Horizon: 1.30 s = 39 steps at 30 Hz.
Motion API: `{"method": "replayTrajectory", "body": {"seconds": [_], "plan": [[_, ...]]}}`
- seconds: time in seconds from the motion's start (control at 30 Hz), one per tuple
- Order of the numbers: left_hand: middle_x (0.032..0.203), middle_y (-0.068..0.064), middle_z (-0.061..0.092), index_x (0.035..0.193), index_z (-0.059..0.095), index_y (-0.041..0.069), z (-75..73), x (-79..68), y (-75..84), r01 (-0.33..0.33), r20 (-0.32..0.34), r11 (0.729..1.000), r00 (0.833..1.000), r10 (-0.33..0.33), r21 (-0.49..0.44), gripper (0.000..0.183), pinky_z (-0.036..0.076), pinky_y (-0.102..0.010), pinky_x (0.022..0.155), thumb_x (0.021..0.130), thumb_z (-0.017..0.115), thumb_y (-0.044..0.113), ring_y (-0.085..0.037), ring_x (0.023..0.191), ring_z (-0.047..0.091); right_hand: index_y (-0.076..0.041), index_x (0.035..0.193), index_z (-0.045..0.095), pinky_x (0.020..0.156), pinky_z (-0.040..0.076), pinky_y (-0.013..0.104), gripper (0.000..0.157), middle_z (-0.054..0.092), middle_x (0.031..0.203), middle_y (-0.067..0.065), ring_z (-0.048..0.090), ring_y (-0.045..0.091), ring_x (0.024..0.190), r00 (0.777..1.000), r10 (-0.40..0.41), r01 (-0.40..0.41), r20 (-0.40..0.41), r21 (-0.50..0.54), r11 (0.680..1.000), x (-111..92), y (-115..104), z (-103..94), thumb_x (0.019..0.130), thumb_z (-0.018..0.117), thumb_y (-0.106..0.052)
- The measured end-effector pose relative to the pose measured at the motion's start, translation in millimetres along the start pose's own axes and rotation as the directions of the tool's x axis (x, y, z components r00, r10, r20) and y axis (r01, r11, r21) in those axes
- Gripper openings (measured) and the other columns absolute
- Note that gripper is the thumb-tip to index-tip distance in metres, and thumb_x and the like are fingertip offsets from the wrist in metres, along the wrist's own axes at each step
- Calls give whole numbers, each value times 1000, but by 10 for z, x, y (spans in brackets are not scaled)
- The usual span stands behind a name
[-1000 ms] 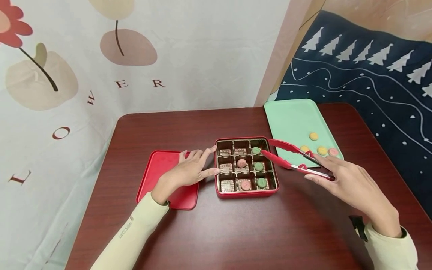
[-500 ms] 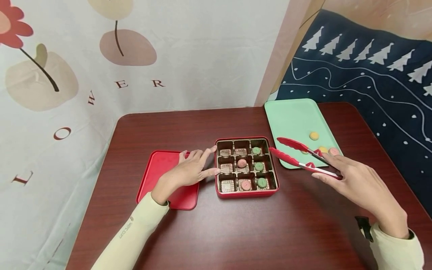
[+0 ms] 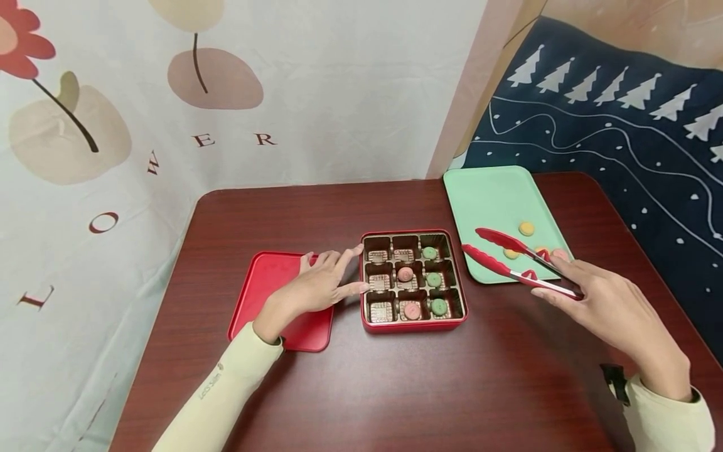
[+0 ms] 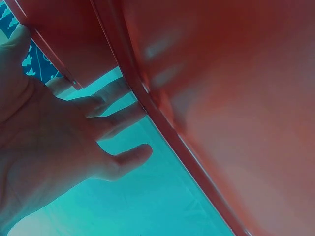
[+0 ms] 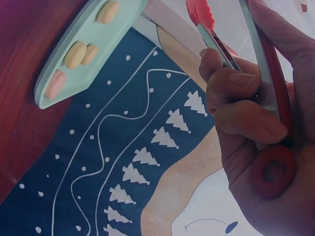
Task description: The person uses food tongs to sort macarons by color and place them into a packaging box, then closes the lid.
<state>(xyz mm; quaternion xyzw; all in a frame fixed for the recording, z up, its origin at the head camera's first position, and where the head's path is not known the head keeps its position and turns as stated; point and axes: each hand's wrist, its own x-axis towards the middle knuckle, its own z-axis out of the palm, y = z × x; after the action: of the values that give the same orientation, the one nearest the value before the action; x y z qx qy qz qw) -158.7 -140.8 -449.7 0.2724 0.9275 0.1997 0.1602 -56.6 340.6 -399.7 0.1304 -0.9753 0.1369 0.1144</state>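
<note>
In the head view my left hand (image 3: 316,285) reaches over a red lid (image 3: 262,292), its thumb and a fingertip touching the left side of a red tin box (image 3: 415,326). The box has a brown divided insert. Green macarons (image 3: 433,280) sit in its right column; pink macarons (image 3: 412,311) are in the middle column's centre and front compartments. My right hand (image 3: 618,314) grips red-tipped metal tongs (image 3: 487,260). Their tips are spread apart with nothing between them, over the mint tray's near-left part. In the right wrist view, fingers curl round the tongs' handle (image 5: 268,69).
The mint-green tray (image 3: 486,194) lies behind and right of the box, holding yellow macarons (image 3: 526,228) and a pink macaron (image 5: 55,84). A pale printed cloth (image 3: 339,94) hangs behind the dark wood table (image 3: 395,389). A navy tree-patterned cloth (image 3: 593,138) is at the right.
My right hand has drawn the tongs rightward, from the box's back-right corner to over the tray. The left hand, box and macarons have stayed put.
</note>
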Motion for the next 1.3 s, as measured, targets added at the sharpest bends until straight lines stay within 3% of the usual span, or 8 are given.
{"method": "replayTrajectory", "body": {"seconds": [0.17, 0.4, 0.57, 0.77, 0.9, 1.0, 1.2, 1.3], "plan": [[149, -22, 54, 172, 25, 18, 5, 3, -2, 2, 7, 1000, 1000, -2, 4, 85, 18, -73, 117, 107, 61, 60, -42, 143, 46, 1, 147, 67, 65, 51, 51, 82, 72, 110, 19, 63, 31, 84, 1000, 17, -17, -1, -42, 999, -29, 38, -14, 81, 98, -37], [147, -22, 54, 172, 26, 18, 5, 10, -3, 2, 0, 1000, 1000, -2, 7, 84, 19, -73, 117, 108, 61, 60, -41, 142, 48, 5, 144, 66, 69, 53, 58, 81, 70, 121, 30, 66, 38, 91, 998, 54, -53, 16, -52, 997, -44, 73, -25, 83, 96, -40], [147, -21, 54, 171, 26, 18, 10, 15, 3, -1, 0, 1000, 1000, 1, 5, 84, 19, -73, 117, 108, 61, 61, -41, 141, 48, 7, 143, 66, 63, 51, 50, 82, 71, 114, 28, 62, 34, 84, 998, 61, -60, 16, -63, 996, -71, 119, -22, 82, 97, -39], [147, -22, 55, 171, 27, 18, 5, 13, -1, 3, -2, 1000, 1000, -3, 2, 84, 19, -73, 117, 108, 61, 61, -42, 142, 47, 11, 138, 67, 64, 53, 55, 78, 70, 114, 31, 63, 36, 84, 998, 62, -62, 7, -76, 995, -96, 192, -27, 83, 96, -36], [147, -21, 55, 171, 27, 18, -6, 7, 1, 6, -2, 1000, 1000, -6, -1, 84, 19, -73, 117, 107, 61, 61, -41, 142, 48, 11, 136, 68, 60, 49, 48, 76, 71, 107, 27, 60, 32, 79, 999, 52, -52, 1, -76, 996, -100, 227, -29, 83, 96, -36], [146, -21, 55, 171, 27, 18, -4, 6, 0, 2, -2, 1000, 1000, -2, 2, 84, 19, -73, 117, 108, 61, 60, -41, 141, 48, 11, 135, 68, 61, 49, 51, 75, 71, 106, 26, 61, 33, 79, 999, 51, -51, -2, -76, 996, -109, 246, -31, 83, 95, -36], [149, -20, 54, 172, 25, 19, 2, 11, -12, 9, 3, 1000, 1000, -9, 19, 85, 18, -71, 118, 107, 61, 61, -41, 143, 46, 13, 137, 66, 73, 52, 67, 76, 68, 119, 35, 65, 45, 92, 995, 104, -103, 11, -86, 991, -135, 290, -34, 86, 93, -38], [150, -21, 53, 172, 24, 19, 3, 6, -19, 10, 3, 1000, 1000, -11, 18, 86, 17, -71, 119, 107, 62, 61, -41, 145, 45, 13, 138, 65, 73, 52, 68, 80, 67, 119, 36, 64, 45, 92, 991, 129, -126, 24, -98, 987, -139, 316, -41, 87, 93, -42]]}}
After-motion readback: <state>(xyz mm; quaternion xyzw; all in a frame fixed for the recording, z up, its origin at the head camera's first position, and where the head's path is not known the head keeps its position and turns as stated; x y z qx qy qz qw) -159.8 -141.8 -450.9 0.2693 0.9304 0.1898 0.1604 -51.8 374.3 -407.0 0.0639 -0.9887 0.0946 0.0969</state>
